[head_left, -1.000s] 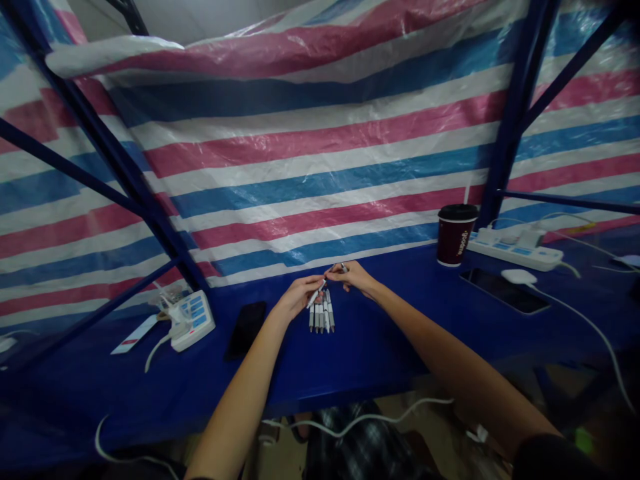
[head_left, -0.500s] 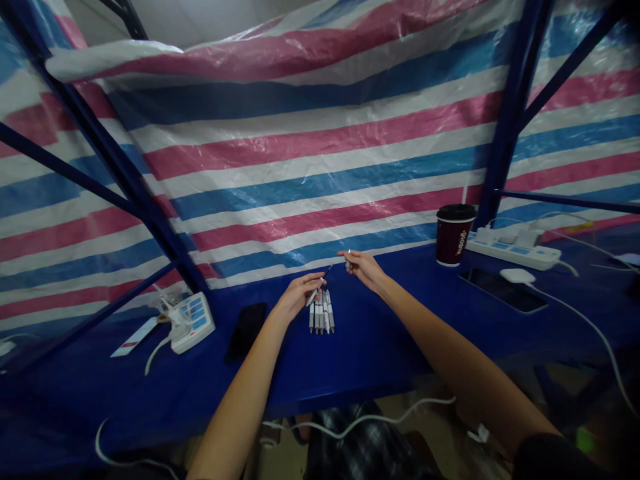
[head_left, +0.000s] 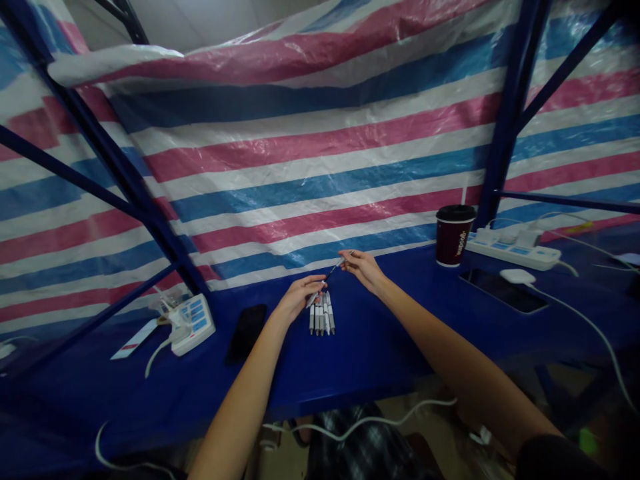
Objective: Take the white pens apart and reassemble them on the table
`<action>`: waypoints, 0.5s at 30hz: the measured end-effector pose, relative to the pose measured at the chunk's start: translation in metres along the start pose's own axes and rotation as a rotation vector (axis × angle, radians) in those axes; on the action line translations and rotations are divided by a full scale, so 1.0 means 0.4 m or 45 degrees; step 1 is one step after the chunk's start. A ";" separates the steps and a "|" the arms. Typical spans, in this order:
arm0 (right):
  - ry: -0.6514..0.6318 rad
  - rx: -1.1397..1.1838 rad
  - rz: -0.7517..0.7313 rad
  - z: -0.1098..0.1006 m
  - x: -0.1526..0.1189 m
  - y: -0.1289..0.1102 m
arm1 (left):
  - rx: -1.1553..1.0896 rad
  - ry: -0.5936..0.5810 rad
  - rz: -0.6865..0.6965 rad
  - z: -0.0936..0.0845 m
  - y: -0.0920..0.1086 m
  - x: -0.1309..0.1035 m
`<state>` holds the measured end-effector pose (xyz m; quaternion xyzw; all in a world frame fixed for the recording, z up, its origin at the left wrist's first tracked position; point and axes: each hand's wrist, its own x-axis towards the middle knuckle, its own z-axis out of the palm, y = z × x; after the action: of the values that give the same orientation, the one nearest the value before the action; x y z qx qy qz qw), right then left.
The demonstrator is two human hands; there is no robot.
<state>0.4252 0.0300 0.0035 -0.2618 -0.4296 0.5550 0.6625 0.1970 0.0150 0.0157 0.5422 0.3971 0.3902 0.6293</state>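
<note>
Holding the pen [head_left: 331, 273] in the left hand [head_left: 301, 294] while the right hand [head_left: 363, 269] pinches its end toward two o'clock calls for straight alignment, clear of the row of pens [head_left: 327, 315] at six o'clock

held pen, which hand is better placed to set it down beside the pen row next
Probably the left hand: it grips the body of the held pen, right by the pen row. The right hand is farther from that row, at the pen's other end.
</note>
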 end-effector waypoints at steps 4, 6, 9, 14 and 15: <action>-0.019 -0.044 0.011 0.009 -0.008 -0.005 | 0.029 -0.007 -0.002 -0.001 -0.004 0.001; -0.035 -0.072 0.031 0.015 -0.012 -0.006 | 0.043 -0.003 -0.005 0.000 -0.005 0.002; -0.097 -0.116 0.054 0.022 -0.018 0.000 | 0.052 -0.003 -0.003 0.001 -0.005 0.002; -0.250 -0.246 0.076 0.035 -0.026 0.014 | 0.038 -0.026 0.025 0.002 0.003 -0.004; -0.273 -0.280 0.068 0.038 -0.029 0.015 | 0.044 -0.030 0.026 0.003 0.006 -0.006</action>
<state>0.4089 0.0185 0.0029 -0.2833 -0.5488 0.5469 0.5652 0.1970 0.0125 0.0183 0.5616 0.3906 0.3833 0.6206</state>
